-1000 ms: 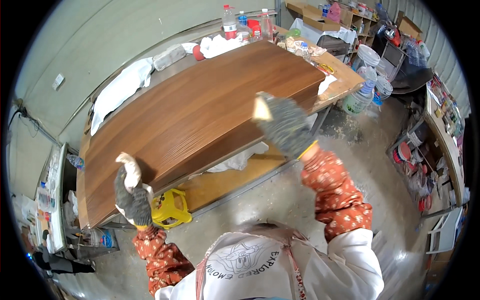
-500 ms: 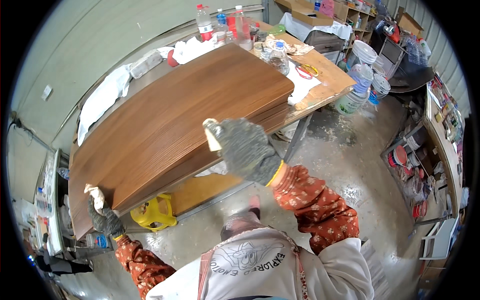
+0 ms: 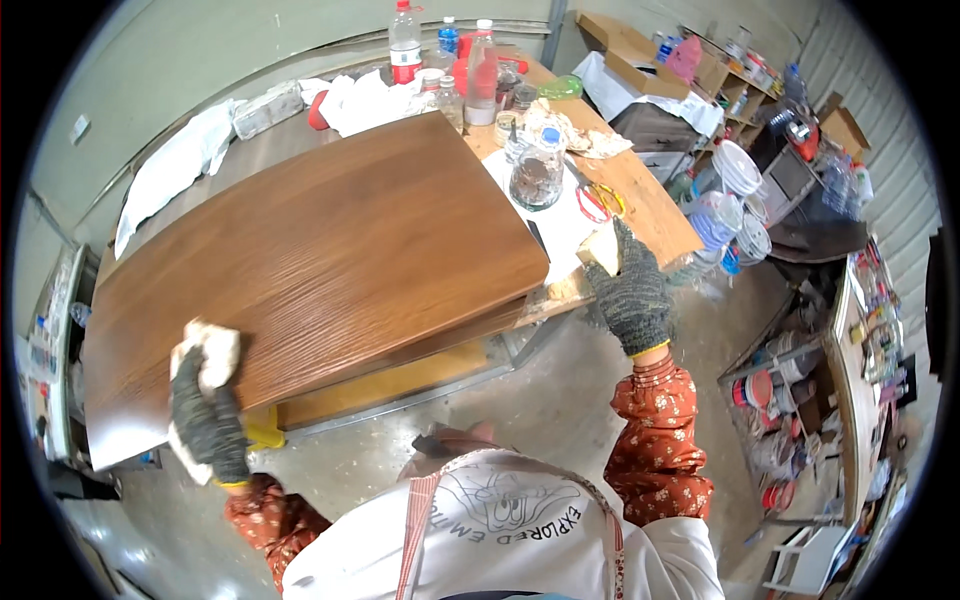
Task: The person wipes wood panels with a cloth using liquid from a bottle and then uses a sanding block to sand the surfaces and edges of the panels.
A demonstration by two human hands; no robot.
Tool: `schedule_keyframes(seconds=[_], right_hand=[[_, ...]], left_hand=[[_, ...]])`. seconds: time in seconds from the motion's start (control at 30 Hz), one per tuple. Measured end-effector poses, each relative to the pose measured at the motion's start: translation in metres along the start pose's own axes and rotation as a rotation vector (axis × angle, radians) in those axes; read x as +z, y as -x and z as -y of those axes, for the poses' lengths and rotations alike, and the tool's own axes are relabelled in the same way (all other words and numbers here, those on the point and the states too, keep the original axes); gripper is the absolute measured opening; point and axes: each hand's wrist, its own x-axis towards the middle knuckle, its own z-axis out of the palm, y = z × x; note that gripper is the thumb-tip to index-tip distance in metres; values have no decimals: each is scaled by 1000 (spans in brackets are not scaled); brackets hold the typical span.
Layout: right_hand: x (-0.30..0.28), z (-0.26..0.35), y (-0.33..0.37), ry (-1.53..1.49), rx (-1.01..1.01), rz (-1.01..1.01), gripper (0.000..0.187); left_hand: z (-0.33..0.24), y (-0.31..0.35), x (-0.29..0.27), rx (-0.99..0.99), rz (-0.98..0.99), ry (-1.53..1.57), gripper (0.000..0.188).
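A large brown wood-grain panel with a curved long edge lies on the work table in front of me. My left hand, in a dark grey knit glove, is closed on a crumpled whitish cloth against the panel's left part. Beyond the panel's right corner, my gloved right hand grips a cream-coloured pad, its exact kind unclear. That pad is at the near edge of a white sheet on the table, close to scissors with red and yellow handles and a clear plastic jar.
Several bottles, such as a clear one, stand behind the panel with jars and white cloths. A grey block rests at the back left. White buckets stand right of the table; a cluttered shelf is farther right.
My right hand has moved right, from over the panel's near edge to the white sheet, carrying the pad. My left hand has moved further onto the panel with its cloth. The view has shifted.
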Motion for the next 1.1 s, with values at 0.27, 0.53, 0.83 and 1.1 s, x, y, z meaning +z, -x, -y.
schedule_keyframes(seconds=[0.27,0.53,0.83,1.1], right_hand=[[67,-46,-53,-197,-84,160,67],[136,-88,-114,-398,-358,475,78],[52,-18,-138,-234,-1126,150,68],[57,32,-131,-605,-1663,246,63]], left_hand=[[-166,20,115,465,511,-265,54],[-280,32,238,652,338,-552,47],[-241,61,188,123,452,-140,36],[-178,213,95,-497,234,240,30]])
